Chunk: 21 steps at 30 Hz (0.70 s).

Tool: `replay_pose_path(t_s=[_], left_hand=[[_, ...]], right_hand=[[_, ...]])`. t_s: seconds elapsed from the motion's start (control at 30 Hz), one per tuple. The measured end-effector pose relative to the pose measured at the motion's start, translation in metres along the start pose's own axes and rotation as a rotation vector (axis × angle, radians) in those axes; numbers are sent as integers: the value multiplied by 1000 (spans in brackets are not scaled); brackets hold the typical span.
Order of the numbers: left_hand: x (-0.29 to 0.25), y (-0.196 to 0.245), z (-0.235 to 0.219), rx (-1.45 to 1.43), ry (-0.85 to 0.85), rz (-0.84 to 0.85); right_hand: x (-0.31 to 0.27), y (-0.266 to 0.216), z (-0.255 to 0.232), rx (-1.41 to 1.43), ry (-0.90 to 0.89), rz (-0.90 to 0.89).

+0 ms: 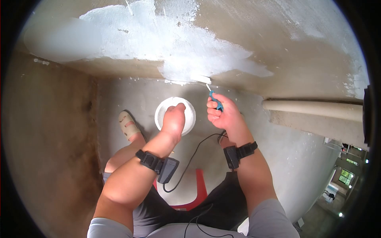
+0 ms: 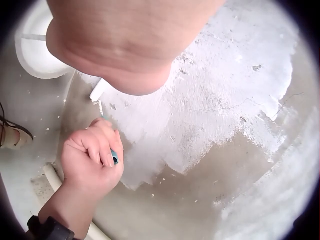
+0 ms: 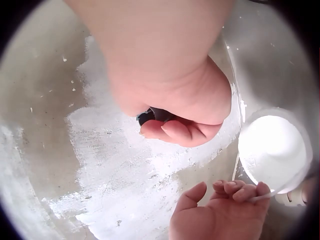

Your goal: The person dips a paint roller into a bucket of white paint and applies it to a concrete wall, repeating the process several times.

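My right hand grips the blue handle of a small paint roller. Its white roller sleeve lies against the foot of the wall, where the wet white paint ends near the floor. A round white bucket with white paint inside stands below my left hand. In the right wrist view the fingers of the left hand curl round the bucket's thin handle, with the thumb held apart. From the left wrist, the roller sleeve shows at the paint's lower edge.
A pale pipe runs along the wall's foot on the right. A stained side wall rises on the left. Sandaled feet stand near the bucket, and a red stool is under the person. A black cable hangs between the wrists.
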<state>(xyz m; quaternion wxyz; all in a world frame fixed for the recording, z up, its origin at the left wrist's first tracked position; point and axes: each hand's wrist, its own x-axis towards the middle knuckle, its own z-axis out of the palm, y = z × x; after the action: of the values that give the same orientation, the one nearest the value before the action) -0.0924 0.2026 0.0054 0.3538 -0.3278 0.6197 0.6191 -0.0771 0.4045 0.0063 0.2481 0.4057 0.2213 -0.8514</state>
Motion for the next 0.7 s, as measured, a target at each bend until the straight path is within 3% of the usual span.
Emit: replay_pose_path(t_s=[0.2, 0.27, 0.3, 0.37, 0.7], left_hand=[[-13, -13, -1, 11, 24, 2], [-17, -13, -5, 21, 20, 7], [-18, -14, -7, 38, 18, 10], [-15, -17, -11, 31, 21, 6], [-18, -18, -6, 62, 16, 20]], right_hand=[[-41, 28, -18, 185, -194, -31], [-57, 39, -28, 444, -389, 3], [-64, 44, -32, 432, -384, 10], [-78, 53, -37, 571, -553, 31], [-106, 55, -25, 610, -891, 109]])
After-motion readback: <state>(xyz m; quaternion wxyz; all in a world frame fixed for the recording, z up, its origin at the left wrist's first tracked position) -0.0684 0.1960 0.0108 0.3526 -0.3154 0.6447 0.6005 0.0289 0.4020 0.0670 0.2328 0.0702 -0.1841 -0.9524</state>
